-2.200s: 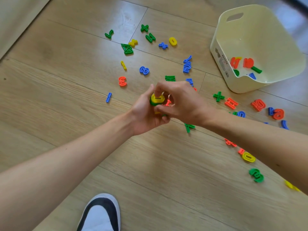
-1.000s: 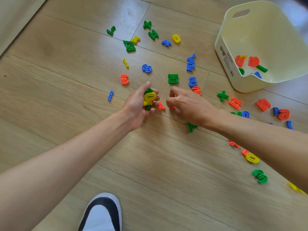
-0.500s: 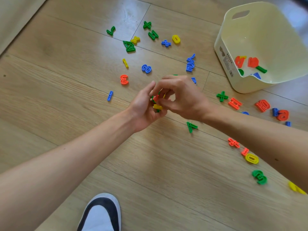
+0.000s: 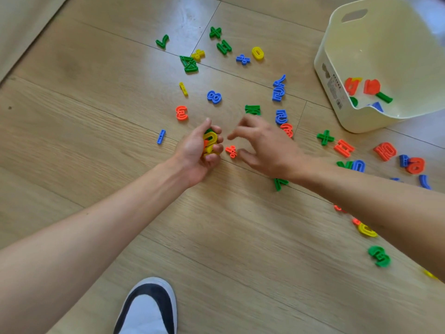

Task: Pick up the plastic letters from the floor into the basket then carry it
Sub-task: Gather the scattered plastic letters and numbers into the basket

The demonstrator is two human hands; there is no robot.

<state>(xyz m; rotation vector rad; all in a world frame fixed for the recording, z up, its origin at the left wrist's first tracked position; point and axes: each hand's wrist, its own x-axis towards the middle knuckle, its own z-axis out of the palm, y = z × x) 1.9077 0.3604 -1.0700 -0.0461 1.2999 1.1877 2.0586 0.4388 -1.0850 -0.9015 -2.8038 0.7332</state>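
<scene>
The left grip (image 4: 199, 150) is clutching a small bundle of plastic letters (image 4: 210, 141), yellow, orange and green, with fingers and thumb curling round them just above the floor (image 4: 216, 237). The right grip (image 4: 267, 148) is hovering beside it and holding nothing, its fingers spreading loosely. Its forefinger and thumb are framing an orange piece (image 4: 231, 151) that is lying on the floor between the 2 grips. The cream basket (image 4: 361, 119) is sitting at the upper right, well apart from both grips, with a few orange, green and blue pieces (image 4: 372, 86) lying in its bottom. Many more scattered letters are lying across the boards, among them a blue 8 (image 4: 214, 96) and a green cross (image 4: 325, 137). A black-and-white shoe (image 4: 149, 307) is showing at the lower edge.
</scene>
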